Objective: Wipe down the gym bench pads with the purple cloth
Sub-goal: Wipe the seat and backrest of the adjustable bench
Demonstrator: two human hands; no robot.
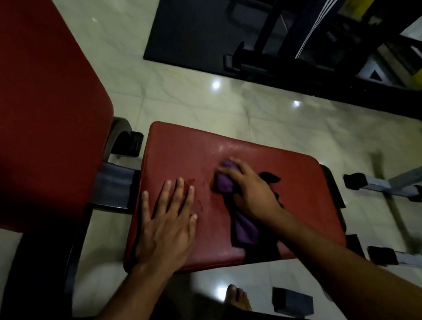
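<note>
A red seat pad (pixel 183 152) of the gym bench lies in the middle of the view, with wet spots on its surface. My right hand (pixel 252 189) grips the bunched purple cloth (pixel 244 227) and presses it on the pad's centre; a tail of the cloth trails toward the pad's near edge. My left hand (pixel 169 219) rests flat on the pad's left part, fingers straight and spread. The larger red back pad (pixel 29 104) rises at the left.
The bench's dark metal frame (pixel 115 186) joins the two pads. Grey steel feet with black caps (pixel 385 185) stand on the pale tiled floor at right. A black mat (pixel 188 29) with a dark machine lies at the back. My bare foot (pixel 238 297) is below the pad.
</note>
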